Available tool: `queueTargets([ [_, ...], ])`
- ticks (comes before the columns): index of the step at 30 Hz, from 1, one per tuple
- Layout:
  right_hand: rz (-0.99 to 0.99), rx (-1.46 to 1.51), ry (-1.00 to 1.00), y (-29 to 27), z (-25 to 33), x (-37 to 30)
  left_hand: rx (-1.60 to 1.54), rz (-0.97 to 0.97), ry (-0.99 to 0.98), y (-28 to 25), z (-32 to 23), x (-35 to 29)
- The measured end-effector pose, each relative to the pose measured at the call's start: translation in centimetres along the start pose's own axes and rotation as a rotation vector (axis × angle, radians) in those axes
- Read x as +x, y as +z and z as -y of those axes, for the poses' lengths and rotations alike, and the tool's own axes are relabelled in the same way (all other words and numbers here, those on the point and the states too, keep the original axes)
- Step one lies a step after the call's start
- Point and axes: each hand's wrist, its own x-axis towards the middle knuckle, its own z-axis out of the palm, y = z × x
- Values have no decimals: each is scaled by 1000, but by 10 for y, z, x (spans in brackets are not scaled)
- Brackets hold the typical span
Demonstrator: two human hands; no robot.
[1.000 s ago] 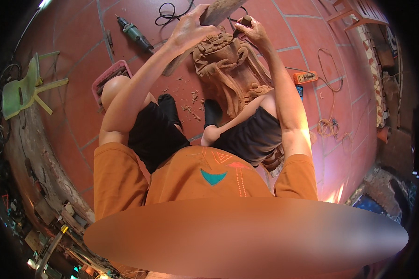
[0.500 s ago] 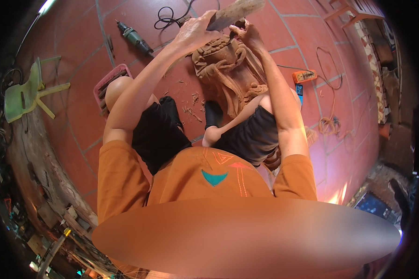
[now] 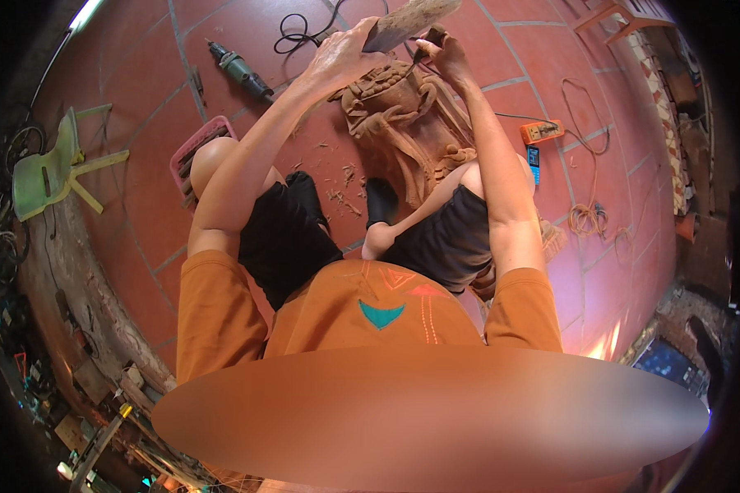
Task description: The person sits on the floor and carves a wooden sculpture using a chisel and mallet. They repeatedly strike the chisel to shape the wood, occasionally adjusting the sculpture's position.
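A brown carved wooden piece (image 3: pixel 395 123), with curling, leafy relief, lies on the floor between my legs and leans toward my right knee. My left hand (image 3: pixel 345 56) is wrapped round a flat, pale wooden mallet (image 3: pixel 413 23) whose broad end points to the far right. Over the far end of the carving, my right hand (image 3: pixel 448 62) pinches a chisel (image 3: pixel 420 56). The chisel's dark blade slopes down to the wood; whether its tip touches cannot be made out. The mallet's end is close above the chisel's handle.
Wood shavings (image 3: pixel 344 197) litter the red tiles by my feet. To the left are a green power tool (image 3: pixel 240 71), a pink basket (image 3: pixel 191 146) and a green plastic chair (image 3: pixel 48 172). An orange power strip (image 3: pixel 542 131), a blue phone (image 3: pixel 534 164) and cords lie right.
My right hand has shifted slightly right, and the chisel's handle now shows more clearly. The mallet has moved slightly left in my left hand. The whole view has shifted a little.
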Motion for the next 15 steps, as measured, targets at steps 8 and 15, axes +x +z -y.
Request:
queueTargets([
  [8, 24, -12, -169, 2, -14, 7, -91, -30, 34, 2, -1, 1],
  [15, 38, -75, -121, 5, -24, 12, -58, 35, 24, 5, -7, 8],
])
